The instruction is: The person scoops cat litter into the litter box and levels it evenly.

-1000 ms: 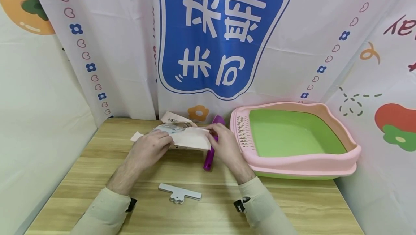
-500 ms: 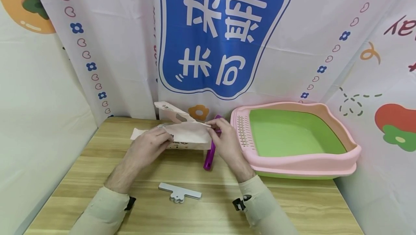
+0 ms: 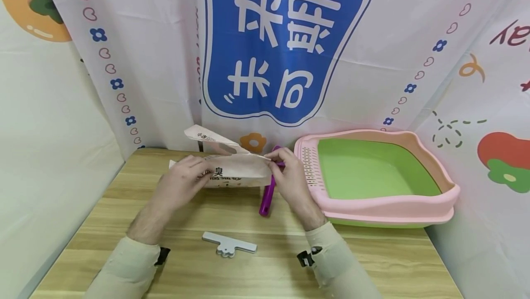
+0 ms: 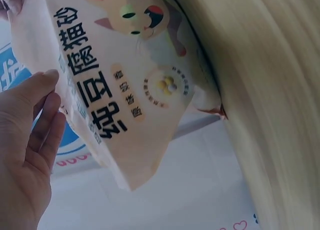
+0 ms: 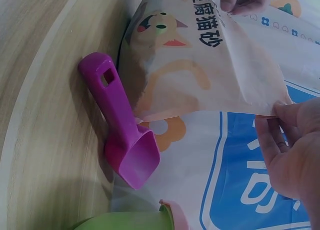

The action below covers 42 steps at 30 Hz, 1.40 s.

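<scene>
A paper cat litter bag (image 3: pixel 244 175) stands at the back of the table, printed with a cartoon cat and dark lettering. Its cut top flap (image 3: pixel 207 137) sticks up behind, with an oblong hole in it. My left hand (image 3: pixel 182 180) grips the bag's upper edge near its left side, thumb toward me. At the right top corner, my right hand (image 3: pixel 287 175) pinches the paper between thumb and fingers, as the right wrist view shows. A purple litter scoop (image 5: pixel 117 110) lies just right of the bag, partly hidden behind my right hand in the head view.
A pink-rimmed green litter box (image 3: pixel 372 170) takes up the table's back right. A grey bag clip (image 3: pixel 229 244) lies on the wooden table (image 3: pixel 198 280) between my forearms. Printed cloth (image 3: pixel 165 60) hangs right behind the bag.
The bag's back flap has risen and swung left. Its front panel has tipped so more lettering shows. My left hand has shifted slightly left and up; the right has risen a little.
</scene>
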Each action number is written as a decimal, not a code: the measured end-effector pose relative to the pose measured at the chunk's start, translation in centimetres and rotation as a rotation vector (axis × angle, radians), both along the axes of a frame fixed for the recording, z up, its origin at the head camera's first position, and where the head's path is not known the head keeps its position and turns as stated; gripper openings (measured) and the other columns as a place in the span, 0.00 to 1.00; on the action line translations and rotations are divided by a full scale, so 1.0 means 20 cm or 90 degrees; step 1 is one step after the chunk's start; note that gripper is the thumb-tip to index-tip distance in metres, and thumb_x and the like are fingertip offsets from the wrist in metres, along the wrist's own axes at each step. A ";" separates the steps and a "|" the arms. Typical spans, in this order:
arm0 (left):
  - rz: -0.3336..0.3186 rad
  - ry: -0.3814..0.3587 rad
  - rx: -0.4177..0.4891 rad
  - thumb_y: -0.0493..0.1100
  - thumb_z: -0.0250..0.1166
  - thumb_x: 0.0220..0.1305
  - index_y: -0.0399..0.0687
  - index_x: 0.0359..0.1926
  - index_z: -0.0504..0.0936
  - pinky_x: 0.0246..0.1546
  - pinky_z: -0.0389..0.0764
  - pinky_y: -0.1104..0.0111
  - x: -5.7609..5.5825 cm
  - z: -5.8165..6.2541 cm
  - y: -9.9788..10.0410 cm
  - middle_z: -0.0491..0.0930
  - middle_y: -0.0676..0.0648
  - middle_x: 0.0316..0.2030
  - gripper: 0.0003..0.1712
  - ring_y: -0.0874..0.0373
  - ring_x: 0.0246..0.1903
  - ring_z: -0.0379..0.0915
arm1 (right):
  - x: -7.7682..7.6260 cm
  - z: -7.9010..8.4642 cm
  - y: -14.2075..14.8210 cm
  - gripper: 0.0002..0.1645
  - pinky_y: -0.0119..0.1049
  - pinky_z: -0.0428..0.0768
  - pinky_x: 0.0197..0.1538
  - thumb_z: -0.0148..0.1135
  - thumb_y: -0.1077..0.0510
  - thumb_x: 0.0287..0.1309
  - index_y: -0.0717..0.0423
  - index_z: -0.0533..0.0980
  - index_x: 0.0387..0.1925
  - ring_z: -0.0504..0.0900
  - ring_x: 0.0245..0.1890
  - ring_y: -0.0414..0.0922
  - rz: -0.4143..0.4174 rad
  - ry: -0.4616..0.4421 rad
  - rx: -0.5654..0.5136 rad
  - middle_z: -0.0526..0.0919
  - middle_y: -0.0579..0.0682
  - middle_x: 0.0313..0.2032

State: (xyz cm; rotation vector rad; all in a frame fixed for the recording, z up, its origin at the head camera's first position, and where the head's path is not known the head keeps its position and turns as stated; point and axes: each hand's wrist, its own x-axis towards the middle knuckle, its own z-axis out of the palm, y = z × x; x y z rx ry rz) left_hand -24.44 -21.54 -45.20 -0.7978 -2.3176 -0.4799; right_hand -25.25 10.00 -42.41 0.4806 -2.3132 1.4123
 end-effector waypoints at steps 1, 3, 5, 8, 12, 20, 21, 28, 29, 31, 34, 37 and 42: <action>0.011 0.003 0.004 0.32 0.85 0.64 0.45 0.51 0.94 0.52 0.96 0.48 0.00 0.01 -0.01 0.97 0.42 0.48 0.15 0.44 0.49 0.93 | 0.00 0.00 0.00 0.06 0.45 0.95 0.58 0.74 0.70 0.77 0.60 0.90 0.49 0.93 0.51 0.55 0.001 0.002 -0.002 0.93 0.59 0.51; 0.029 0.008 0.016 0.33 0.84 0.67 0.44 0.53 0.94 0.55 0.95 0.46 0.00 0.01 -0.02 0.97 0.41 0.50 0.15 0.42 0.51 0.93 | 0.00 0.00 0.00 0.06 0.47 0.96 0.58 0.73 0.71 0.77 0.61 0.90 0.49 0.94 0.52 0.56 0.003 0.009 -0.004 0.92 0.59 0.50; 0.046 0.009 0.029 0.33 0.83 0.69 0.45 0.55 0.93 0.59 0.94 0.44 0.00 0.02 -0.03 0.97 0.41 0.52 0.16 0.40 0.54 0.93 | 0.00 0.00 0.00 0.07 0.49 0.96 0.59 0.72 0.72 0.76 0.61 0.89 0.48 0.94 0.53 0.57 0.006 0.015 -0.006 0.92 0.60 0.50; 0.065 0.008 0.048 0.33 0.82 0.71 0.45 0.58 0.93 0.63 0.92 0.42 -0.01 0.02 -0.05 0.96 0.40 0.55 0.18 0.38 0.57 0.92 | -0.01 0.01 0.00 0.07 0.51 0.96 0.59 0.72 0.72 0.76 0.61 0.90 0.48 0.94 0.53 0.58 0.008 0.019 -0.008 0.93 0.60 0.50; 0.078 0.022 0.055 0.32 0.82 0.69 0.45 0.61 0.93 0.64 0.92 0.40 -0.02 0.02 -0.06 0.96 0.38 0.57 0.20 0.36 0.58 0.92 | 0.00 0.01 0.00 0.08 0.51 0.96 0.59 0.72 0.73 0.76 0.61 0.90 0.48 0.94 0.53 0.57 0.007 0.018 -0.007 0.93 0.60 0.50; 0.091 0.027 0.041 0.38 0.84 0.70 0.43 0.67 0.89 0.68 0.88 0.38 -0.03 0.03 -0.06 0.91 0.37 0.66 0.26 0.34 0.64 0.89 | 0.00 0.01 0.01 0.09 0.47 0.96 0.60 0.71 0.75 0.74 0.61 0.89 0.47 0.94 0.54 0.56 0.016 0.013 0.007 0.93 0.59 0.50; 0.097 0.011 0.026 0.40 0.84 0.71 0.43 0.70 0.88 0.70 0.87 0.37 -0.02 0.03 -0.07 0.90 0.37 0.68 0.29 0.34 0.66 0.88 | 0.00 0.01 0.01 0.09 0.46 0.96 0.60 0.71 0.75 0.74 0.62 0.89 0.46 0.94 0.54 0.56 0.018 0.014 0.008 0.93 0.59 0.49; 0.134 -0.135 -0.086 0.51 0.80 0.78 0.47 0.81 0.80 0.82 0.75 0.29 -0.02 0.04 -0.09 0.85 0.37 0.77 0.38 0.32 0.76 0.82 | 0.00 0.00 0.01 0.10 0.43 0.96 0.58 0.70 0.76 0.73 0.62 0.90 0.45 0.95 0.52 0.55 0.026 0.014 0.020 0.93 0.58 0.47; 0.136 -0.155 -0.094 0.52 0.79 0.78 0.48 0.81 0.80 0.83 0.73 0.29 -0.02 0.04 -0.09 0.86 0.37 0.76 0.37 0.31 0.76 0.82 | 0.00 0.00 0.01 0.10 0.43 0.96 0.58 0.71 0.76 0.73 0.62 0.90 0.45 0.95 0.52 0.55 0.026 0.013 0.021 0.93 0.58 0.47; 0.138 -0.186 -0.108 0.53 0.77 0.80 0.49 0.80 0.81 0.85 0.69 0.29 -0.02 0.03 -0.08 0.88 0.37 0.74 0.34 0.31 0.75 0.84 | 0.00 0.01 0.01 0.09 0.42 0.96 0.58 0.71 0.75 0.73 0.62 0.90 0.45 0.95 0.52 0.55 0.025 0.014 0.023 0.94 0.58 0.47; 0.133 -0.199 -0.112 0.50 0.76 0.82 0.49 0.75 0.86 0.85 0.71 0.30 -0.02 0.02 -0.08 0.92 0.37 0.68 0.27 0.33 0.70 0.89 | 0.00 0.01 0.01 0.08 0.41 0.96 0.58 0.72 0.74 0.74 0.62 0.90 0.45 0.95 0.52 0.55 0.026 0.012 0.025 0.94 0.58 0.47; 0.113 -0.144 -0.079 0.44 0.76 0.80 0.49 0.65 0.92 0.77 0.81 0.31 -0.02 0.01 -0.07 0.96 0.39 0.59 0.17 0.36 0.60 0.94 | 0.00 0.01 0.01 0.06 0.41 0.96 0.57 0.73 0.72 0.76 0.61 0.89 0.46 0.95 0.52 0.54 0.029 0.007 0.026 0.93 0.58 0.48; 0.064 -0.014 -0.015 0.35 0.82 0.71 0.50 0.50 0.95 0.57 0.94 0.39 -0.02 0.01 -0.06 0.99 0.43 0.48 0.10 0.40 0.46 0.98 | -0.01 0.01 0.01 0.04 0.39 0.96 0.56 0.74 0.66 0.79 0.60 0.89 0.50 0.95 0.52 0.55 0.028 0.006 0.029 0.93 0.58 0.51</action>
